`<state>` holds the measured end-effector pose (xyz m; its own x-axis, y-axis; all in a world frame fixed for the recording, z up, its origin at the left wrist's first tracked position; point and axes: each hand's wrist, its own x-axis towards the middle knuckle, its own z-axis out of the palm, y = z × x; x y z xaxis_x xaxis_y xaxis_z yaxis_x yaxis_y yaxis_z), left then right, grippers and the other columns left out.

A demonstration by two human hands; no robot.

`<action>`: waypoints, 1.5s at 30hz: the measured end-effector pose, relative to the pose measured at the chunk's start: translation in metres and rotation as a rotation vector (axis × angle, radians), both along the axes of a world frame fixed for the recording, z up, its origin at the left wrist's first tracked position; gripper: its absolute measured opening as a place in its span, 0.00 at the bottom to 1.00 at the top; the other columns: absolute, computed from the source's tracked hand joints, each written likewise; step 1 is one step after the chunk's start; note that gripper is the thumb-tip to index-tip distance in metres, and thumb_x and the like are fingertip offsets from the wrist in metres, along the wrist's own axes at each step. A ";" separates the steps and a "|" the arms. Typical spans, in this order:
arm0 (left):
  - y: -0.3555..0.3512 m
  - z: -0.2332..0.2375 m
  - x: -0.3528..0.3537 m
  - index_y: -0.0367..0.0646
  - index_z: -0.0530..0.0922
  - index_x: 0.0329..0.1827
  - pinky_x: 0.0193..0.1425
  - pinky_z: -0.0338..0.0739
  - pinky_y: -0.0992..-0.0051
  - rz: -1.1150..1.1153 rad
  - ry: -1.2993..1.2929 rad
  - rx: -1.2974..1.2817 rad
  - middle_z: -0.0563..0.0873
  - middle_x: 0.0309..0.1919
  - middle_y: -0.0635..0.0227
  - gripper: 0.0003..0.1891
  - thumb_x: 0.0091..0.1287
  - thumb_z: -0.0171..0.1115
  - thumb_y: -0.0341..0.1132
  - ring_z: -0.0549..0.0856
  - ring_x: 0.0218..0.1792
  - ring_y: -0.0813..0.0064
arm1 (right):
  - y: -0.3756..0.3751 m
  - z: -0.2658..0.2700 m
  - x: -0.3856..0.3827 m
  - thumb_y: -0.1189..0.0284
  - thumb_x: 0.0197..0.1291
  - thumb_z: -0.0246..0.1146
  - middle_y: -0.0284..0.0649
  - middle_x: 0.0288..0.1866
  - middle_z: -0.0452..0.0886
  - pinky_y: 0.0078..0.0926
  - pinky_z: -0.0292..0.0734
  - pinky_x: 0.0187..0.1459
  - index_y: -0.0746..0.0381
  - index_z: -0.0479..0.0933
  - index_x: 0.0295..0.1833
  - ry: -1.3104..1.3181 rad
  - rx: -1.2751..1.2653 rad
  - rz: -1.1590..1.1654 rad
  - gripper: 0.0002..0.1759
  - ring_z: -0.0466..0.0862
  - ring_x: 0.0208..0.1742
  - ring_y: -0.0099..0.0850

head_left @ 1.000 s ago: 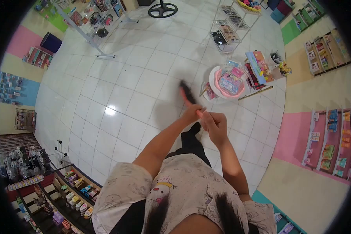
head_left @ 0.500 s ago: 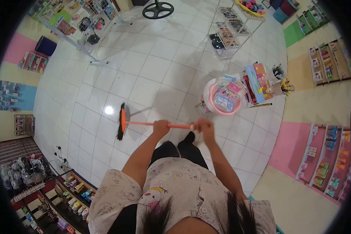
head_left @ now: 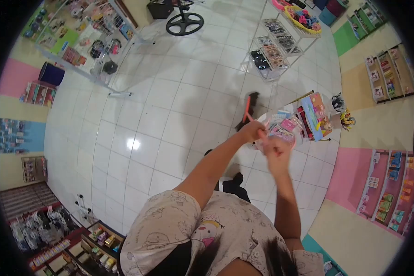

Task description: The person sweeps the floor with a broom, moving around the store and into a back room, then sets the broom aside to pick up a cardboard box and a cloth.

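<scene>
I hold a broom with an orange handle. Its orange head with dark bristles [head_left: 249, 106] is on the tiled floor, just left of a small round table. My left hand [head_left: 254, 131] is closed around the handle, close to the head. Nearer my body, my right hand [head_left: 278, 148] is closed at the upper part of the handle and somewhat blurred. Both hands appear over the edge of a pink basket [head_left: 293, 143] holding packaged items, and they hide part of it and much of the handle.
Beside the basket lies a colourful box [head_left: 313, 115]. A wire rack [head_left: 271, 55] of accessories stands farther back. At the far left is a white display frame [head_left: 96, 83], and near it a black wheel-shaped stand base [head_left: 185, 24]. Shelves [head_left: 386, 188] of packets line the right wall.
The broom head has swung from the left across to the right, near the round table. Both hands have moved right with the handle, and my view has shifted slightly.
</scene>
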<state>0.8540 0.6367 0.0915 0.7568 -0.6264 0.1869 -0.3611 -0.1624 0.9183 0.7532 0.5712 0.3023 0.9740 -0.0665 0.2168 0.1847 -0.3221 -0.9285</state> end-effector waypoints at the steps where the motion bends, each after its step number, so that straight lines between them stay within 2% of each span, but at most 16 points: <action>1: 0.015 0.001 0.010 0.38 0.76 0.22 0.31 0.70 0.62 -0.055 0.018 0.080 0.78 0.20 0.52 0.13 0.56 0.62 0.39 0.78 0.25 0.52 | 0.008 -0.005 0.005 0.73 0.64 0.55 0.30 0.15 0.66 0.17 0.60 0.24 0.62 0.64 0.18 0.046 0.083 0.009 0.20 0.63 0.18 0.17; 3: 0.050 0.014 0.011 0.38 0.76 0.21 0.32 0.71 0.62 0.031 0.022 0.202 0.78 0.21 0.52 0.13 0.56 0.62 0.39 0.78 0.25 0.51 | 0.025 -0.008 0.015 0.72 0.65 0.53 0.31 0.16 0.67 0.18 0.59 0.23 0.61 0.63 0.18 0.139 0.255 0.026 0.20 0.62 0.17 0.17; 7: 0.126 -0.012 0.001 0.44 0.82 0.26 0.34 0.74 0.61 0.182 -0.011 0.325 0.82 0.24 0.56 0.08 0.53 0.63 0.39 0.82 0.29 0.55 | 0.048 -0.016 0.046 0.70 0.67 0.50 0.31 0.15 0.65 0.19 0.60 0.23 0.60 0.61 0.18 0.206 0.540 0.089 0.21 0.62 0.16 0.19; 11: 0.231 -0.078 -0.023 0.47 0.83 0.27 0.36 0.76 0.60 0.239 -0.014 0.581 0.84 0.26 0.60 0.08 0.51 0.63 0.41 0.83 0.31 0.55 | 0.105 -0.094 0.062 0.71 0.65 0.52 0.29 0.14 0.64 0.18 0.57 0.22 0.61 0.64 0.19 0.541 0.684 0.045 0.19 0.62 0.17 0.18; 13: 0.255 -0.088 -0.025 0.41 0.77 0.20 0.33 0.74 0.57 0.291 -0.012 0.730 0.82 0.23 0.56 0.11 0.53 0.61 0.39 0.81 0.29 0.52 | 0.112 -0.127 0.068 0.70 0.65 0.52 0.29 0.14 0.65 0.19 0.59 0.23 0.60 0.64 0.20 0.545 0.720 0.026 0.18 0.63 0.17 0.19; 17: 0.227 -0.061 0.005 0.43 0.79 0.21 0.34 0.74 0.56 0.214 0.044 0.799 0.82 0.23 0.57 0.12 0.54 0.61 0.42 0.81 0.30 0.52 | 0.068 -0.117 0.090 0.69 0.65 0.52 0.31 0.14 0.66 0.22 0.64 0.24 0.60 0.64 0.20 0.536 0.647 -0.192 0.18 0.66 0.17 0.22; 20: 0.144 -0.001 0.045 0.43 0.80 0.24 0.35 0.75 0.57 0.173 0.033 0.618 0.82 0.24 0.56 0.13 0.56 0.60 0.44 0.81 0.30 0.52 | -0.002 -0.073 0.120 0.66 0.66 0.52 0.34 0.13 0.66 0.23 0.63 0.23 0.60 0.64 0.20 0.129 0.744 -0.227 0.20 0.68 0.17 0.24; 23: 0.047 0.065 0.085 0.40 0.79 0.25 0.31 0.73 0.61 0.045 0.104 0.382 0.81 0.23 0.53 0.12 0.55 0.62 0.41 0.82 0.28 0.53 | -0.049 0.045 0.141 0.65 0.67 0.49 0.32 0.12 0.59 0.25 0.60 0.22 0.57 0.57 0.18 -0.045 0.616 -0.376 0.23 0.60 0.15 0.24; 26: -0.040 0.106 0.120 0.36 0.77 0.25 0.30 0.72 0.67 -0.054 0.120 0.132 0.80 0.22 0.51 0.11 0.54 0.64 0.36 0.80 0.25 0.57 | -0.076 0.109 0.154 0.64 0.68 0.46 0.32 0.12 0.57 0.25 0.60 0.24 0.56 0.55 0.18 -0.188 0.438 -0.409 0.23 0.57 0.15 0.23; 29: -0.107 0.102 0.162 0.38 0.80 0.29 0.36 0.73 0.60 -0.145 0.125 -0.002 0.81 0.26 0.50 0.10 0.55 0.60 0.38 0.81 0.32 0.49 | -0.099 0.092 0.183 0.68 0.67 0.50 0.32 0.12 0.60 0.21 0.58 0.22 0.59 0.59 0.17 -0.219 0.381 -0.443 0.22 0.59 0.14 0.20; 32: -0.167 0.006 0.210 0.38 0.79 0.30 0.36 0.73 0.62 -0.137 0.107 0.067 0.81 0.27 0.49 0.10 0.55 0.61 0.37 0.81 0.32 0.50 | -0.117 0.030 0.219 0.72 0.65 0.54 0.30 0.13 0.65 0.16 0.55 0.19 0.62 0.63 0.17 -0.037 0.343 -0.443 0.21 0.61 0.15 0.16; 35: -0.157 -0.023 0.230 0.37 0.79 0.29 0.36 0.73 0.63 -0.107 0.252 -0.028 0.81 0.27 0.49 0.10 0.53 0.62 0.37 0.82 0.32 0.51 | -0.123 0.009 0.246 0.71 0.65 0.54 0.28 0.13 0.65 0.15 0.53 0.19 0.62 0.66 0.18 0.023 0.415 -0.314 0.20 0.60 0.16 0.14; 38: -0.116 0.007 0.234 0.37 0.79 0.26 0.33 0.72 0.63 0.043 0.159 0.084 0.80 0.23 0.50 0.09 0.51 0.63 0.35 0.82 0.29 0.53 | -0.122 0.006 0.264 0.70 0.66 0.54 0.28 0.13 0.65 0.16 0.52 0.19 0.63 0.67 0.19 0.076 0.569 -0.211 0.20 0.60 0.16 0.14; 42: -0.045 0.000 0.225 0.36 0.76 0.22 0.27 0.70 0.65 0.193 0.038 0.145 0.78 0.19 0.51 0.10 0.52 0.63 0.34 0.80 0.23 0.55 | -0.094 -0.011 0.278 0.70 0.65 0.54 0.29 0.17 0.68 0.15 0.58 0.21 0.64 0.72 0.22 0.182 0.838 -0.089 0.17 0.64 0.18 0.14; 44: -0.005 -0.038 0.214 0.35 0.72 0.19 0.24 0.66 0.66 0.230 -0.054 0.150 0.75 0.17 0.51 0.14 0.55 0.63 0.36 0.77 0.19 0.59 | -0.063 -0.022 0.275 0.71 0.66 0.52 0.29 0.15 0.65 0.16 0.58 0.21 0.60 0.63 0.17 0.304 0.706 -0.078 0.21 0.61 0.17 0.16; 45: 0.009 -0.038 0.211 0.35 0.70 0.18 0.23 0.64 0.67 0.254 -0.060 0.177 0.73 0.15 0.53 0.16 0.56 0.62 0.37 0.74 0.18 0.62 | -0.049 -0.032 0.271 0.70 0.65 0.52 0.28 0.16 0.65 0.14 0.56 0.21 0.61 0.65 0.19 0.297 0.770 -0.001 0.19 0.62 0.18 0.15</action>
<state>1.0652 0.6456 0.0532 0.8843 -0.4451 0.1407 -0.3410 -0.4100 0.8460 1.0244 0.5217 0.2703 0.9833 -0.0920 -0.1568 -0.1038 0.4244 -0.8995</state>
